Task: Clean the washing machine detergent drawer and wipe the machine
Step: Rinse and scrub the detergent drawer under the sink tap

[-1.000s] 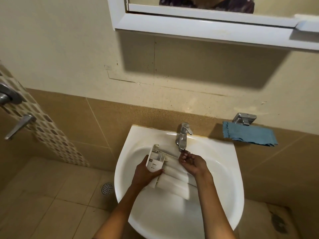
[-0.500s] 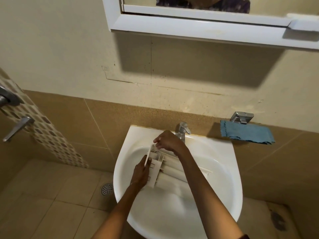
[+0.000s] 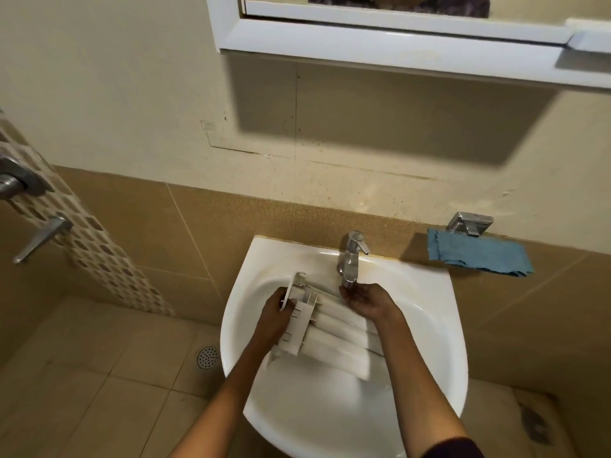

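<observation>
The white plastic detergent drawer (image 3: pixel 334 338) lies tilted inside the white washbasin (image 3: pixel 429 325), its ribbed end to the left. My left hand (image 3: pixel 274 317) grips that left end, fingers curled round its edge. My right hand (image 3: pixel 367 300) is cupped, palm up, right under the spout of the chrome tap (image 3: pixel 352 259), just above the drawer's far right side. Whether water runs from the tap is not visible.
A blue cloth (image 3: pixel 476 256) hangs from a chrome holder (image 3: pixel 469 223) on the wall at right. A white mirror cabinet (image 3: pixel 396 34) juts out overhead. Chrome shower fittings (image 3: pixel 39 239) are on the left wall, with a floor drain (image 3: pixel 207 357) below.
My right hand went from under the tap to the drawer's far left corner, then came back under the spout. My left hand kept its grip on the drawer's left end.
</observation>
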A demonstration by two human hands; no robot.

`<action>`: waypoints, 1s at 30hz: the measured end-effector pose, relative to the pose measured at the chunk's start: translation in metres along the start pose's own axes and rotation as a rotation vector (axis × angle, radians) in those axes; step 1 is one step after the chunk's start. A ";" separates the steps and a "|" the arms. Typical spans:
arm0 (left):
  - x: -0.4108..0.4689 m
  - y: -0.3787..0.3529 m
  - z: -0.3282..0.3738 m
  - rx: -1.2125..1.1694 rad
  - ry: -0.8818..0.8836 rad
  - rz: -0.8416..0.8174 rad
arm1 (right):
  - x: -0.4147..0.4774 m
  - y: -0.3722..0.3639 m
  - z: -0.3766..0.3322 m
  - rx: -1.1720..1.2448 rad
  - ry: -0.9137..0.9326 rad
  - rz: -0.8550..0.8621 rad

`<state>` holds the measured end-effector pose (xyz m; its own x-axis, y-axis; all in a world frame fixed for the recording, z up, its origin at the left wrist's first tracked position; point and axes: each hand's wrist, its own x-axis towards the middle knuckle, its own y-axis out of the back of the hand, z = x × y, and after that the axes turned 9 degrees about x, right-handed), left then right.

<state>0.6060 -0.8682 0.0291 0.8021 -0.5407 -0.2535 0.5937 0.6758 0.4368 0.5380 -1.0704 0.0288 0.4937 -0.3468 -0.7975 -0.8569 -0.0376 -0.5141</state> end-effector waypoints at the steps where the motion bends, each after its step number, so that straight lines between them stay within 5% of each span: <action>1: 0.001 0.001 0.004 0.002 0.029 -0.009 | 0.004 -0.001 0.003 0.009 -0.011 0.015; 12: 0.016 -0.010 0.036 0.090 0.317 0.121 | 0.037 0.014 0.005 -0.116 0.055 0.041; 17: 0.024 -0.001 0.039 0.138 0.274 0.025 | -0.007 0.016 -0.010 -0.061 0.073 -0.073; 21: 0.022 0.002 0.047 0.167 0.204 0.000 | -0.047 -0.008 -0.014 0.075 0.007 -0.331; 30: 0.019 0.001 0.054 0.073 0.159 -0.050 | -0.069 -0.083 0.024 -1.001 0.167 -0.408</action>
<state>0.6181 -0.9043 0.0711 0.7754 -0.4825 -0.4074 0.6313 0.6092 0.4800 0.5789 -1.0208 0.1192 0.8061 -0.2553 -0.5339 -0.4034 -0.8971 -0.1801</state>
